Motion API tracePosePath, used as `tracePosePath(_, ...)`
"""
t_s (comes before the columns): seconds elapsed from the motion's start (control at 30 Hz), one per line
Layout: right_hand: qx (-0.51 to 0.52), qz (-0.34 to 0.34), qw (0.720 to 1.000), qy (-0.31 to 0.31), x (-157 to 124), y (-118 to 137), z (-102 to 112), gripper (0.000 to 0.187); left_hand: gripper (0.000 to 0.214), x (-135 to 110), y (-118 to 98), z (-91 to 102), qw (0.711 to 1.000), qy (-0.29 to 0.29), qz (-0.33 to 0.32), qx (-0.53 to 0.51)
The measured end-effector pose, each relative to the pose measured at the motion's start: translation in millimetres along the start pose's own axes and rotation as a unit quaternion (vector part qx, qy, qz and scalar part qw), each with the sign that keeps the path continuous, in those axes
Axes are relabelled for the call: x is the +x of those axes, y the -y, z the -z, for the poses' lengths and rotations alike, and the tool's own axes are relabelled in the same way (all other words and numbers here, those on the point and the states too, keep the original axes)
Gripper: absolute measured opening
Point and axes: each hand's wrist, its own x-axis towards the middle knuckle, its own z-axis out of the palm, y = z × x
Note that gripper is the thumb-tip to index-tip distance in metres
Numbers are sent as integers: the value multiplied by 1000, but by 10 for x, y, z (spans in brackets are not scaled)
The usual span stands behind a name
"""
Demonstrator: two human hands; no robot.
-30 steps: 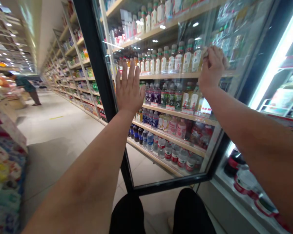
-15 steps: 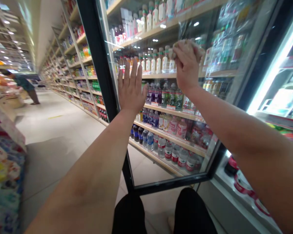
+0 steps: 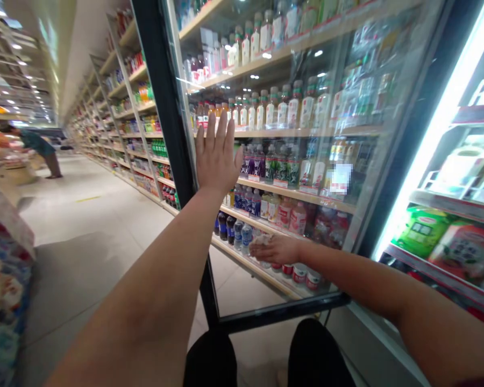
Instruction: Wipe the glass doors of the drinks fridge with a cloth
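Note:
A glass door (image 3: 242,301) with a black frame stands swung out in front of me. My left hand (image 3: 216,161) lies flat against its glass near the left frame bar, fingers spread and pointing up. Low on the pane, my right hand (image 3: 280,250) presses a pale cloth (image 3: 261,240) to the glass, mostly covered by the palm and fingers. Through the glass, bottles (image 3: 262,113) stand in rows on wooden shelves.
On the right is the lit cooler, where a green package (image 3: 421,228) sits on a shelf. Long store shelves (image 3: 125,123) run down the left. A person (image 3: 40,145) bends over a display farther off. My knees (image 3: 213,357) are below the door.
My right hand has swept the cloth from high on the glass down and left to the lower part. My left hand has stayed on the pane.

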Motion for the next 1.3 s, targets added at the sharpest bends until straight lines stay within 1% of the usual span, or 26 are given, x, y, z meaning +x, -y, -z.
tracePosePath(0.03,-3,23,1000,8,25,-96,91,30,69,2,10,-6,1000,0,1,-2)
tracePosePath(0.07,-12,31,999,-7,65,-242,253,30,71,4,23,-12,1000,-2,0,-9)
tracePosePath(0.1,-26,22,999,-39,114,-423,470,33,74,6,36,-20,1000,-4,-1,-17)
tracePosePath(0.13,-41,-7,996,-82,168,-620,721,35,76,9,47,-27,1000,-6,-2,-24)
tracePosePath(0.17,-57,-54,988,-133,219,-816,980,37,77,12,56,-32,1000,-4,-2,-26)
tracePosePath(0.23,-89,-184,951,-231,297,-1133,1427,41,74,16,61,-39,1000,0,-1,-24)
tracePosePath(0.3,-108,-283,902,-309,332,-1276,1673,46,70,14,54,-36,999,-9,-6,-30)
tracePosePath(0.33,-113,-314,882,-333,335,-1279,1714,46,70,10,48,-32,999,-18,-13,-39)
tracePosePath(0.37,-114,-331,870,-347,333,-1246,1713,47,71,5,42,-24,998,-25,-19,-50)
tracePosePath(0.4,-113,-336,867,-349,328,-1193,1687,47,71,-1,37,-14,998,-28,-22,-59)
tracePosePath(0.5,-102,-326,878,-337,339,-1048,1625,53,70,-11,10,44,998,-7,-7,-60)
tracePosePath(0.53,-101,-330,876,-338,365,-1036,1652,57,69,-2,-10,73,998,-2,1,-55)
tracePosePath(0.6,-108,-353,859,-355,457,-1073,1796,66,68,52,-80,138,999,-6,0,-46)
tracePosePath(0.63,-115,-365,850,-362,515,-1114,1899,69,67,102,-127,170,999,-9,-14,-44)
tracePosePath(0.7,-130,-382,842,-360,617,-1214,2125,71,64,251,-230,216,996,2,-71,-49)
tracePosePath(0.77,-142,-372,853,-337,631,-1312,2320,69,59,438,-307,225,988,36,-139,-60)
tracePosePath(0.83,-151,-346,873,-308,506,-1392,2445,67,58,609,-335,208,978,64,-188,-67)
tracePosePath(0.87,-155,-345,876,-301,392,-1427,2477,68,58,673,-334,197,975,71,-202,-63)
tracePosePath(0.9,-159,-360,868,-302,253,-1460,2489,70,58,717,-332,188,974,74,-209,-56)
tracePosePath(0.93,-160,-398,848,-312,102,-1493,2481,72,58,741,-335,183,974,74,-211,-47)
tracePosePath(1.03,-147,-534,755,-351,-304,-1602,2361,71,57,716,-410,169,977,78,-198,-21)
tracePosePath(1.07,-142,-554,738,-359,-394,-1641,2301,69,56,690,-455,158,978,82,-192,-17)
tracePosePath(1.1,-141,-558,732,-366,-456,-1678,2238,67,54,665,-500,142,978,88,-189,-15)
tracePosePath(1.2,-158,-526,734,-400,-505,-1751,2064,61,43,666,-545,99,973,109,-202,-33)
tracePosePath(1.27,-168,-516,730,-416,-487,-1743,1982,61,40,783,-437,112,969,114,-215,-44)
tracePosePath(1.3,-169,-515,729,-417,-479,-1721,1949,62,40,876,-341,135,971,103,-210,-41)
